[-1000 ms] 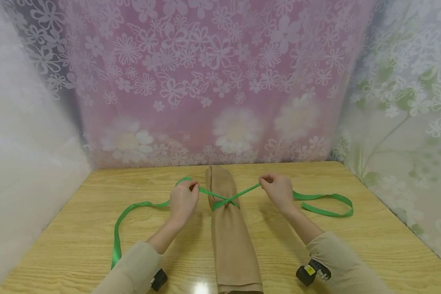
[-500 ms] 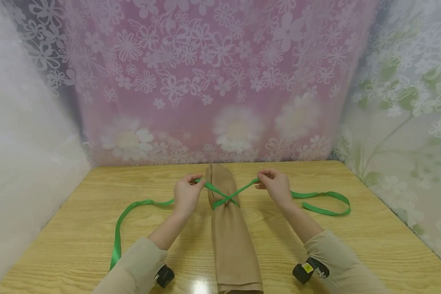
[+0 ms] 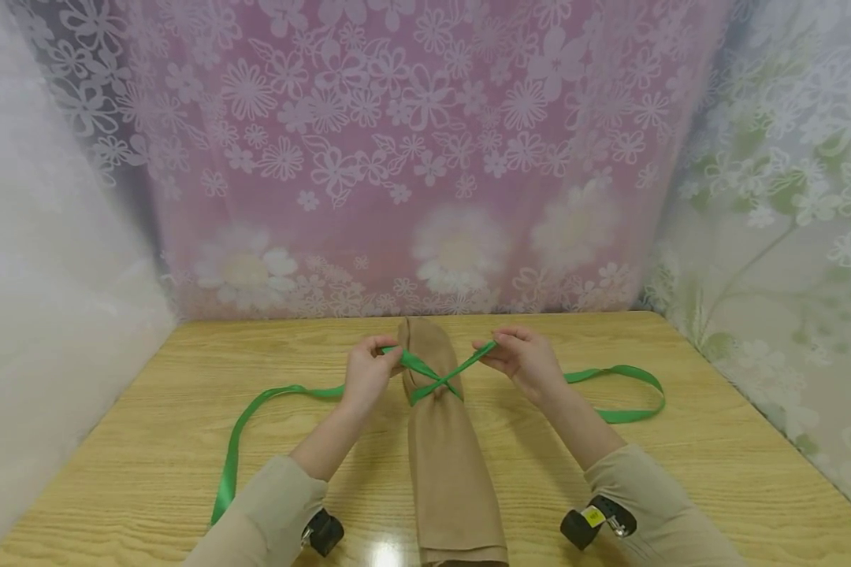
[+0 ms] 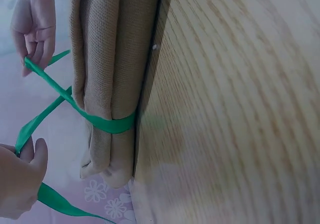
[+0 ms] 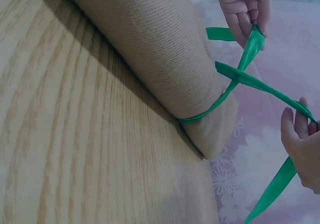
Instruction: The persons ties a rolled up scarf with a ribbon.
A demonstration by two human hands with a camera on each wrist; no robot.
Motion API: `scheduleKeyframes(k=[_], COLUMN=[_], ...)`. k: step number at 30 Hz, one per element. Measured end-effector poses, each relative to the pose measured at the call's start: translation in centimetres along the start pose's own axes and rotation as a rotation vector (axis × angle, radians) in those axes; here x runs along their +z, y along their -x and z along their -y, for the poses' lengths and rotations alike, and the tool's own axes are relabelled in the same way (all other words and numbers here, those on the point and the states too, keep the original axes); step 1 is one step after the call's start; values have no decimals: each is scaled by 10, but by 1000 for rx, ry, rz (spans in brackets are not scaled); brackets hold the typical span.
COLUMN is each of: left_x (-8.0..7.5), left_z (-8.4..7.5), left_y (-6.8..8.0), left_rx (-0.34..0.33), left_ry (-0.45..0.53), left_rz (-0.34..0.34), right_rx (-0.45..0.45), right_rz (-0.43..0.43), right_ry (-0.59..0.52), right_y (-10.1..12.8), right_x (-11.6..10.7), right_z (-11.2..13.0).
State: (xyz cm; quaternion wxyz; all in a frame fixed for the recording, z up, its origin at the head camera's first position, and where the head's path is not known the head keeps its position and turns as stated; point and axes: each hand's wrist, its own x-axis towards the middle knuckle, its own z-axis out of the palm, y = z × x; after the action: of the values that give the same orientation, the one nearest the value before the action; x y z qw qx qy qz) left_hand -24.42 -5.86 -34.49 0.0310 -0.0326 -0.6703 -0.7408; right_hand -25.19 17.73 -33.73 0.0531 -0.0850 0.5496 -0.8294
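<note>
Ribbon (image 3: 436, 379), green, is wrapped round your rolled tan cloth (image 3: 447, 449) and crosses on top of it near the far end. Your left hand (image 3: 369, 374) pinches one strand just left of the roll; your right hand (image 3: 521, 361) pinches the other just right. Loose tails trail across the wooden surface (image 3: 716, 457) on both sides.

Green ribbon (image 3: 436, 376) wraps the upper part of a tan rolled cloth (image 3: 448, 457), its two ends crossed over the top, lifted taut. The roll lies lengthwise on the table. Loose ribbon tails trail out on both sides.
</note>
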Motion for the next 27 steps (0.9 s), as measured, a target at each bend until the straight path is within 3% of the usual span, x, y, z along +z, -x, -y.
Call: scheduleKeyframes(k=[3,6,16,23,27], left_x=[-1,-1,-1,1,2], left_z=[1,2,4,3,3], left_y=[-1,-1,-2,-3,-6], left_rx=[-9,-17,-18,28,52], left_ry=[22,33,-113,-148,-190], left_rz=[29,64,114,140,123], right_rx=[25,45,74,37,13], right_rz=[32,48,103,119,146], right_ry=[15,102,545,732,807], right_y=[0,-1,-3,-5,-6], right_x=[0,-2,-5,-4,-5], right_z=[1,0,0,0,0])
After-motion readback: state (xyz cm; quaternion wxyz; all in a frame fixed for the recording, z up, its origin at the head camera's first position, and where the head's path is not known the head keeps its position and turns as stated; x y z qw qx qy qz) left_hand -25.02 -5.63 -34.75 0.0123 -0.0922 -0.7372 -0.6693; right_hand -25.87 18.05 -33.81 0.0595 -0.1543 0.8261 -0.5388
